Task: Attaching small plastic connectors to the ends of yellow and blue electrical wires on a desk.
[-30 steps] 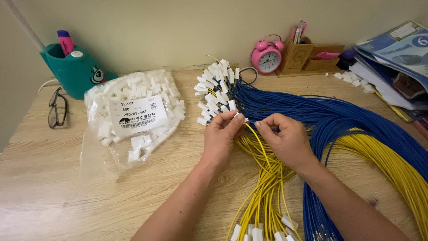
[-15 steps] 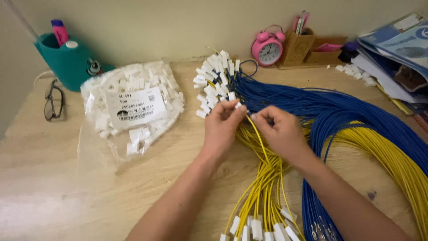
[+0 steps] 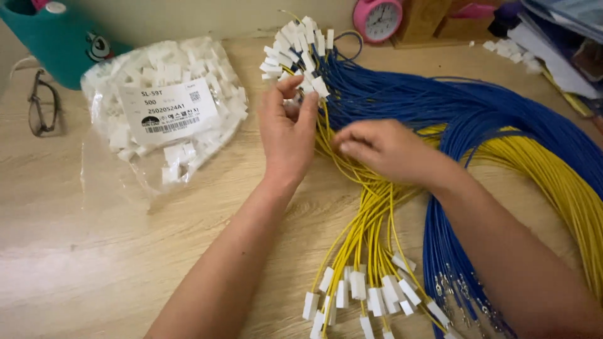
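Fingers [image 3: 300, 103] of my left hand [image 3: 286, 135] pinch a white connector [image 3: 294, 108] on the yellow wires [image 3: 358, 213]; my right hand [image 3: 383, 150] rests curled on them; many ends look capped, blue wires [image 3: 452, 295] below seem bare.

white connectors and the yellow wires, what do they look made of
white connectors: likely moulded plastic, matte, going by their uniform blocky shapes. yellow wires: flexible, smooth, slightly glossy insulation, probably plastic; they bend in loose curves. The core is hidden. The left hand pinches one connector.
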